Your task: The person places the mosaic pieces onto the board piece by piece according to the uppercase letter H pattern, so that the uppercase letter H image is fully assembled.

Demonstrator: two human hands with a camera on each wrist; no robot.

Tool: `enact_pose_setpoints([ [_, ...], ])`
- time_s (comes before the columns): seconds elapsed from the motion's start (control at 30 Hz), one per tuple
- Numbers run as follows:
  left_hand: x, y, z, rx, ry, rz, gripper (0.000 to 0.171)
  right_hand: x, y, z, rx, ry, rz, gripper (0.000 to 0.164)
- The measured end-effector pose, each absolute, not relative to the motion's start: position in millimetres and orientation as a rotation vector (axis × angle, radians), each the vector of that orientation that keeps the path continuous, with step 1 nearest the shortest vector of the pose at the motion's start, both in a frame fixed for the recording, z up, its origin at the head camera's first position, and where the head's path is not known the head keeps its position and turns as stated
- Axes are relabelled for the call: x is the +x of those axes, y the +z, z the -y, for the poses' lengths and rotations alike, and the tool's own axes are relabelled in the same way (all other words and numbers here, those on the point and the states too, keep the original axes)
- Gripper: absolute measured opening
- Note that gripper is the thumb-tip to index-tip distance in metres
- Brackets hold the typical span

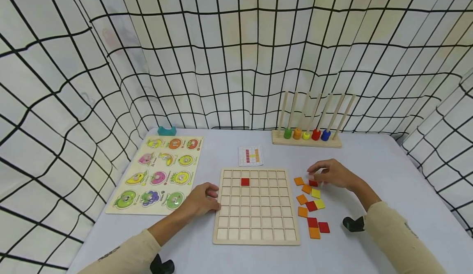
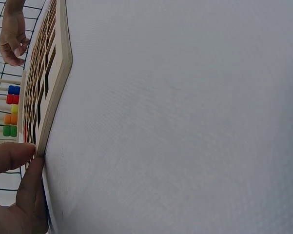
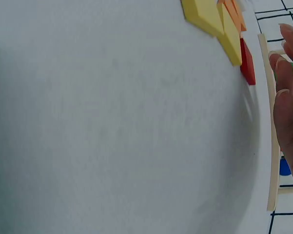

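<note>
A wooden grid board (image 1: 256, 208) lies flat on the table, with one red tile (image 1: 245, 182) in a cell of its second row from the top. At the board's left edge is my left hand (image 1: 202, 200). In the left wrist view its thumb and a finger meet at the wooden rim (image 2: 58, 83), holding it. My right hand (image 1: 334, 173) hovers over the loose tiles right of the board, fingers bent. Just below its fingertips sits a red tile (image 3: 247, 62), apart from them in the right wrist view. Nothing shows between those fingers.
Loose orange tiles (image 1: 303, 212), yellow tiles (image 1: 315, 193) and red tiles (image 1: 323, 227) lie right of the board. A pattern card (image 1: 250, 156) is behind it. A fruit puzzle (image 1: 159, 179) lies left. A peg stand (image 1: 306, 141) with coloured beads stands at the back.
</note>
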State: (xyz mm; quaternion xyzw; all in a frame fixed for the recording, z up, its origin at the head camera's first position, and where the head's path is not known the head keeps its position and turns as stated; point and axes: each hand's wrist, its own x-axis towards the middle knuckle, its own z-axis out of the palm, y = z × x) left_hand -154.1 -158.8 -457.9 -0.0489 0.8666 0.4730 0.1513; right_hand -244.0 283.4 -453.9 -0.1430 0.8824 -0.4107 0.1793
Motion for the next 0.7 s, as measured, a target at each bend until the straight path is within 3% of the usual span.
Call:
enact_pose_setpoints([
  [0.7, -155.6, -460.8, 159.1, -0.126, 1.330, -2.511, 0.051, -251.2, -462.6, -292.4, -0.532, -0.893, -2.555, 0.026],
])
